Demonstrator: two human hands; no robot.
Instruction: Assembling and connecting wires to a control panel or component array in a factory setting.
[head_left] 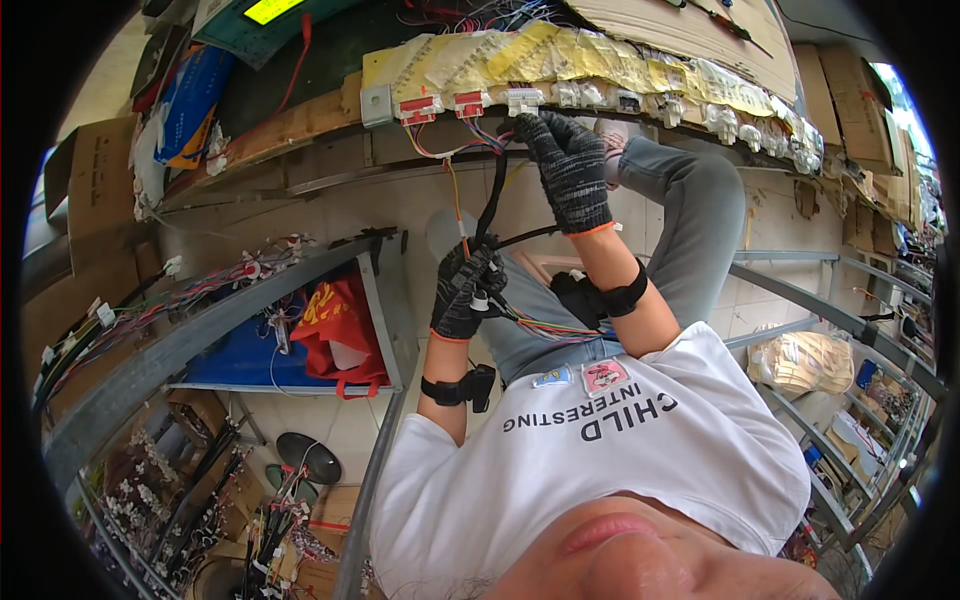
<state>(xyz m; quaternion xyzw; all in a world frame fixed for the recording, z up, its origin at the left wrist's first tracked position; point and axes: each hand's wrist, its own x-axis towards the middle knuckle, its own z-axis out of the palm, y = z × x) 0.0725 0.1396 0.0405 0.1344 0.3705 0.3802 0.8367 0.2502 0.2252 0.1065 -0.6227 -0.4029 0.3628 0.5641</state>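
My left hand [468,290], in a dark knitted glove, is closed around a wire harness [487,205] with black-sleeved and coloured strands. A small white plug [480,301] sticks out by its fingers, and coloured wires [555,328] trail from it toward my lap. Higher up, my right hand [570,170], gloved alike, pinches at a white wire connector [523,101] on the edge of the taped board [440,62]; its fingertips partly hide the grip. Just left of it, two red connectors [419,110] with wires hanging down sit along the same edge.
Several white connectors [725,122] continue along the board to the right. A teal device with a lit screen [272,10] stands at the back left. Metal frames [200,345] flank me, one with wires draped on it. A red bag [340,335] lies in a blue-lined bin.
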